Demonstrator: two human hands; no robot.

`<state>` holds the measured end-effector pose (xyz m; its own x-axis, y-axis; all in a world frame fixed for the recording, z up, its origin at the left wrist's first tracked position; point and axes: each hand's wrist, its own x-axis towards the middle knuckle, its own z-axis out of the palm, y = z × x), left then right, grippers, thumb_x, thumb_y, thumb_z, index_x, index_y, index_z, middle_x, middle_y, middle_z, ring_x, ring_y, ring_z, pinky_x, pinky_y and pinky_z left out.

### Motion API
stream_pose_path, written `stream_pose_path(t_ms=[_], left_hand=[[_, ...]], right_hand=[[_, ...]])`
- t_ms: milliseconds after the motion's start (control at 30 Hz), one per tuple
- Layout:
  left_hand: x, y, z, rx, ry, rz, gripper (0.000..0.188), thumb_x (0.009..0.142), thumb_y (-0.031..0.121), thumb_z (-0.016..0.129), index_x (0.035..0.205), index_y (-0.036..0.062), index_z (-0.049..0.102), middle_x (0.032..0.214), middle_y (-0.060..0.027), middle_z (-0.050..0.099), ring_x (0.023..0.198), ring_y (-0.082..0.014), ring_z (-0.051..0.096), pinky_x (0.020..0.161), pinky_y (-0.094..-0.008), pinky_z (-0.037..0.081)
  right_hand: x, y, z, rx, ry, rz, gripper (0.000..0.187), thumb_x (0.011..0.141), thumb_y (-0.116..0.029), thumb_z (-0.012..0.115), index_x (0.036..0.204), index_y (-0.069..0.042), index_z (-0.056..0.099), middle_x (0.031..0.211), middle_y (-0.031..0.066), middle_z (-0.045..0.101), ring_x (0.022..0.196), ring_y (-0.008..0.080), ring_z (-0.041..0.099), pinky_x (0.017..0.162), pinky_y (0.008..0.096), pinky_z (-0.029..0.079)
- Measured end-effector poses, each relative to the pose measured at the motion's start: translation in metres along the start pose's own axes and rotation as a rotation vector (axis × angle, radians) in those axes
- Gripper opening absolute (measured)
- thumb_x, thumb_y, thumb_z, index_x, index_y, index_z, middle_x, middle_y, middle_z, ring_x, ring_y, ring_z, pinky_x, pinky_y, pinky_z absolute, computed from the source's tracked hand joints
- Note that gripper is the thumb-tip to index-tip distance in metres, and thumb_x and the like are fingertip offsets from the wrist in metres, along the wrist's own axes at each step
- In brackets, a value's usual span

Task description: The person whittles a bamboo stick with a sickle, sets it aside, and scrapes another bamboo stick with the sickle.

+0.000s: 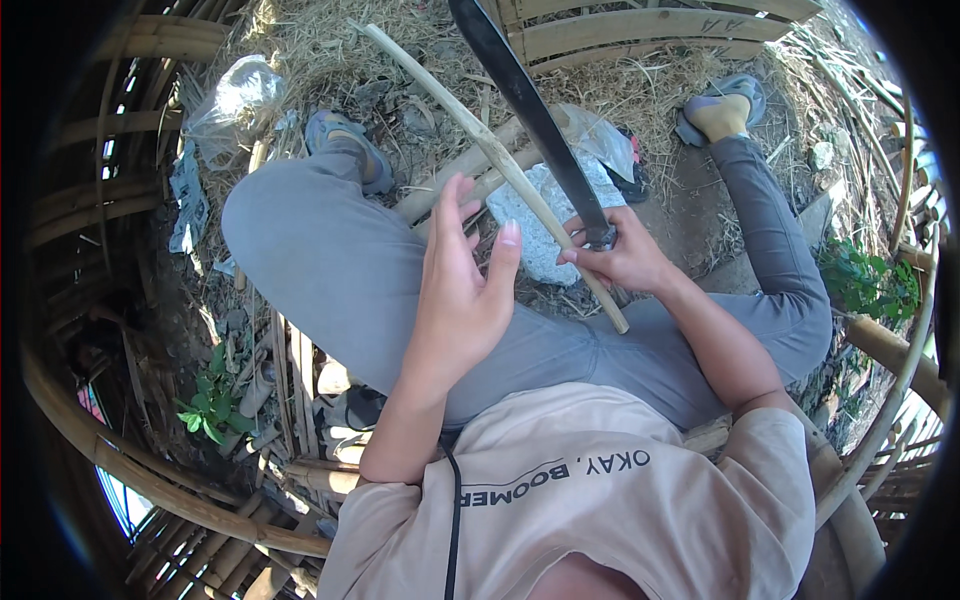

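My right hand (628, 256) is closed on a machete and a stick together. The long dark blade of the machete (535, 108) points up and away, leaning left. A pale, peeled wooden stick (490, 147) runs from the far left down past my right thumb, its near end over my lap. My left hand (465, 270) is raised just left of the stick, fingers apart, with nothing in it. Below the stick and blade lies a light grey stone block (545, 215) on the ground between my legs.
Bamboo poles (455, 180) lie beside the block. A clear plastic bag (238, 100) is at the far left. Straw (640, 95) covers the ground ahead, before a bamboo slat panel (650, 32). Curved bamboo rails (180, 490) surround my seat. Green plants (868, 285) grow at the right.
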<state>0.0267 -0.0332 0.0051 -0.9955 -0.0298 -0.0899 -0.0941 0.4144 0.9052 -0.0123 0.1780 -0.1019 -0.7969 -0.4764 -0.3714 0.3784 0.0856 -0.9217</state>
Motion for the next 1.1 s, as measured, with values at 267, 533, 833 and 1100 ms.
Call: stream_pose_path(t_ms=[267, 533, 833, 1100], left_hand=[[0.001, -0.008, 0.018, -0.409, -0.295, -0.476, 0.048, 0.106, 0.028, 0.049, 0.143, -0.0004, 0.039, 0.141, -0.0165, 0.049, 0.127, -0.0229, 0.051, 0.103, -0.0393, 0.046], [-0.004, -0.017, 0.037, -0.451, -0.45, -0.492, 0.042, 0.106, 0.029, 0.049, 0.139, 0.0032, 0.05, 0.131, -0.0092, 0.059, 0.121, -0.0173, 0.055, 0.096, -0.035, 0.049], [-0.008, -0.04, 0.046, -0.361, -0.233, -0.159, 0.027, 0.102, 0.014, 0.057, 0.126, -0.0002, 0.056, 0.117, -0.0086, 0.065, 0.108, -0.014, 0.062, 0.084, -0.0283, 0.053], [-0.001, -0.027, 0.034, -0.321, 0.058, 0.016, 0.021, 0.107, 0.018, 0.049, 0.111, -0.0013, 0.055, 0.106, -0.0133, 0.068, 0.098, -0.0187, 0.067, 0.089, -0.0325, 0.053]], right_hand=[[-0.014, -0.017, 0.01, 0.007, 0.012, -0.067, 0.025, 0.088, -0.004, 0.073, 0.11, 0.005, 0.065, 0.086, 0.009, 0.074, 0.053, 0.0053, 0.057, 0.043, 0.0227, 0.043], [-0.019, -0.024, 0.013, -0.086, 0.124, -0.142, 0.027, 0.081, -0.012, 0.076, 0.104, 0.002, 0.073, 0.079, 0.0035, 0.069, 0.057, 0.0086, 0.061, 0.051, 0.0272, 0.048], [-0.023, -0.033, 0.025, -0.254, 0.147, -0.33, 0.032, 0.081, -0.009, 0.073, 0.111, 0.0, 0.073, 0.083, 0.0164, 0.075, 0.075, 0.0166, 0.074, 0.068, 0.0305, 0.056], [-0.031, -0.041, 0.02, -0.348, 0.22, -0.451, 0.026, 0.084, -0.013, 0.075, 0.108, -0.002, 0.073, 0.063, 0.0107, 0.069, 0.05, 0.0154, 0.065, 0.053, 0.0307, 0.05]])
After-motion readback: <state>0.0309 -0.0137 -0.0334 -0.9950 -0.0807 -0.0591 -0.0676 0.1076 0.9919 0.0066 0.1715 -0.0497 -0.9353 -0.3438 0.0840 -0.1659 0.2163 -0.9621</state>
